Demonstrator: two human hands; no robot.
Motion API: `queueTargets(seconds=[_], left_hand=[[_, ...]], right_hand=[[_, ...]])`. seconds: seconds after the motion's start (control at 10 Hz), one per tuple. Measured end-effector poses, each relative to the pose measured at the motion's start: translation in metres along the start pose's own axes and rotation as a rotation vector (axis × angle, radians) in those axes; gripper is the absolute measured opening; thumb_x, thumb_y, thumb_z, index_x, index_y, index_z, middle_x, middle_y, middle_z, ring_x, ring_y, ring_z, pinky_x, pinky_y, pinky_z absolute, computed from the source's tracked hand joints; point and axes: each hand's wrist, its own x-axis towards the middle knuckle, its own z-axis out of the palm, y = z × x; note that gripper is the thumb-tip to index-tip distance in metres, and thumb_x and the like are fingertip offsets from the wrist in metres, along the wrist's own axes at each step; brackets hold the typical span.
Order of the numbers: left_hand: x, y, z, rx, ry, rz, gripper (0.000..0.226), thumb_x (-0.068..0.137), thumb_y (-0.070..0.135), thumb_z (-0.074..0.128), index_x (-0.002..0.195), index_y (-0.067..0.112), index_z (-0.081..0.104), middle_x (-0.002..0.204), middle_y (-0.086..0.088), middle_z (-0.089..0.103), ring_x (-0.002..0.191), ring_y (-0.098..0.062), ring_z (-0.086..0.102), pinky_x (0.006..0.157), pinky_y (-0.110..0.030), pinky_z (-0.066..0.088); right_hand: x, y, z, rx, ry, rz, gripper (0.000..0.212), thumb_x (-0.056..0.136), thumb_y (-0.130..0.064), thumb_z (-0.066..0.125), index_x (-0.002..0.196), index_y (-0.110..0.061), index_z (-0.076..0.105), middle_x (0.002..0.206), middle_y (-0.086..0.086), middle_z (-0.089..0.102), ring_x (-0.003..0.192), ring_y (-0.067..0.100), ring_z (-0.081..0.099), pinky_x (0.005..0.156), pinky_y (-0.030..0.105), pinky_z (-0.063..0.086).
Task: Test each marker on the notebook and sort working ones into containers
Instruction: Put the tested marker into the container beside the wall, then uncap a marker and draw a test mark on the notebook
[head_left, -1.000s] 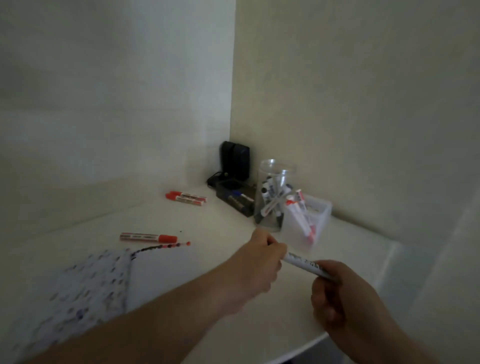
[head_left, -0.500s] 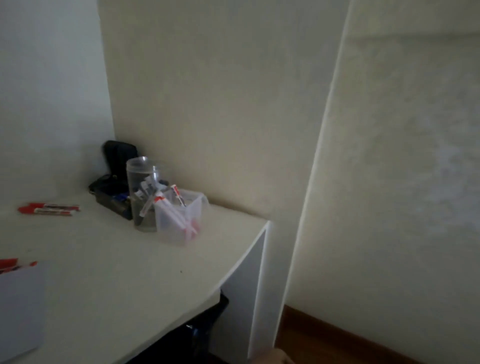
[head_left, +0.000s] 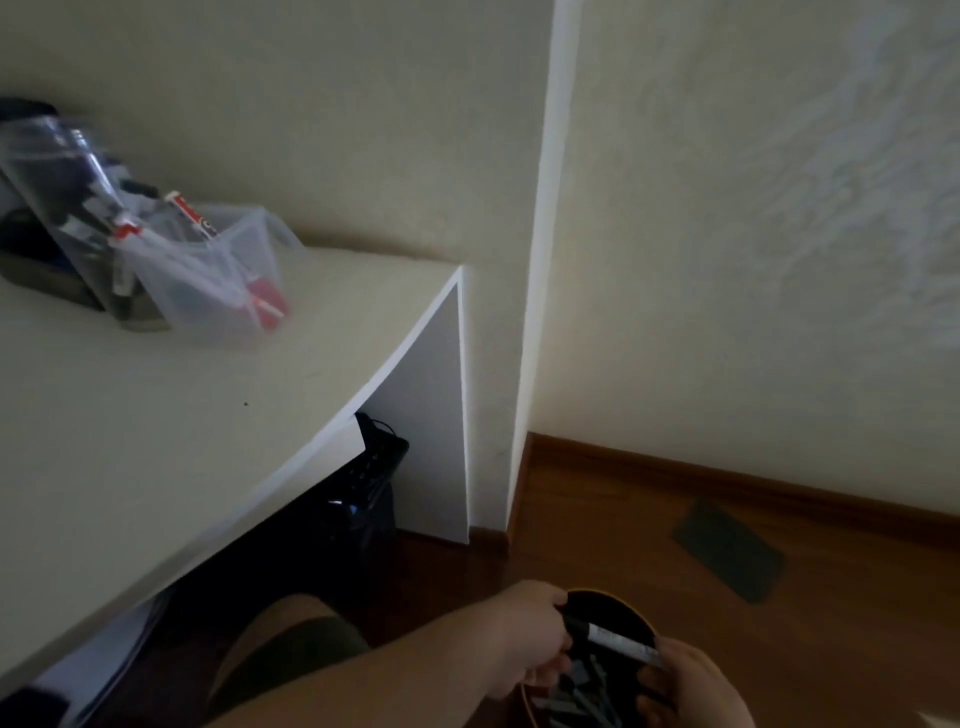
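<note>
Reaching low beside the desk, the left hand (head_left: 530, 642) curls its fingers round the dark capped end of a slim white marker (head_left: 615, 640), while the right hand (head_left: 691, 686) pinches the barrel's other end. The marker lies across the mouth of a round dark bin (head_left: 623, 605) with a thin yellow rim, directly beneath both hands, holding a heap of grey sticks. Far up and left of the hands, a clear plastic tub (head_left: 228, 291) of red-capped markers stands on the smooth white desk (head_left: 156, 415).
</note>
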Motion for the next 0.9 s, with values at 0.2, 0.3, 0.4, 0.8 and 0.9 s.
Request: queueTargets(seconds=[0.2, 0.3, 0.4, 0.8, 0.9], left_hand=[[-0.059, 0.042, -0.044, 0.173, 0.206, 0.338, 0.069, 0.094, 0.009, 0.053, 0.152, 0.043, 0.036, 0.149, -0.004, 0.045, 0.117, -0.022, 0.056, 0.088, -0.031, 0.053], [-0.126, 0.062, -0.089, 0.065, 0.268, 0.545, 0.049, 0.096, 0.018, 0.061, 0.139, 0.040, 0.052, 0.122, 0.004, 0.061, 0.106, -0.018, 0.064, 0.096, -0.038, 0.056], [-0.204, 0.063, -0.150, -0.063, 0.362, 0.766, 0.032, 0.094, 0.014, 0.064, 0.121, 0.032, 0.065, 0.097, 0.000, 0.069, 0.087, -0.018, 0.070, 0.084, -0.035, 0.059], [-0.361, -0.158, -0.412, 0.079, 1.286, 0.457, 0.021, 0.095, 0.017, 0.064, 0.101, 0.035, 0.074, 0.093, 0.008, 0.067, 0.068, -0.002, 0.062, 0.063, -0.020, 0.051], [-0.360, -0.195, -0.453, 0.423, 1.357, 0.183, 0.028, 0.092, 0.042, 0.058, 0.118, 0.046, 0.067, 0.121, 0.006, 0.062, 0.115, -0.013, 0.055, 0.101, -0.033, 0.042]], right_hand=[[-0.197, 0.008, 0.109, -0.469, 0.014, -0.298, 0.018, 0.111, -0.017, 0.048, 0.123, -0.009, 0.058, 0.067, 0.018, 0.055, 0.049, 0.026, 0.048, 0.048, 0.031, 0.035], [-0.238, 0.005, 0.184, -0.562, -0.045, -0.414, 0.016, 0.109, -0.019, 0.052, 0.113, -0.015, 0.066, 0.063, 0.013, 0.057, 0.047, 0.023, 0.047, 0.048, 0.032, 0.032], [-0.294, 0.017, 0.279, -0.537, -0.358, -0.501, 0.015, 0.107, -0.017, 0.053, 0.111, -0.014, 0.067, 0.064, 0.011, 0.056, 0.049, 0.021, 0.046, 0.046, 0.031, 0.030], [-0.385, 0.206, 0.585, -1.097, -1.032, -0.641, 0.008, 0.101, -0.020, 0.063, 0.106, -0.020, 0.069, 0.071, 0.006, 0.064, 0.055, 0.016, 0.053, 0.055, 0.030, 0.044], [-0.381, 0.248, 0.631, -1.301, -1.036, -0.838, 0.006, 0.099, -0.020, 0.066, 0.099, -0.021, 0.072, 0.080, 0.003, 0.069, 0.051, 0.005, 0.059, 0.053, 0.024, 0.048]])
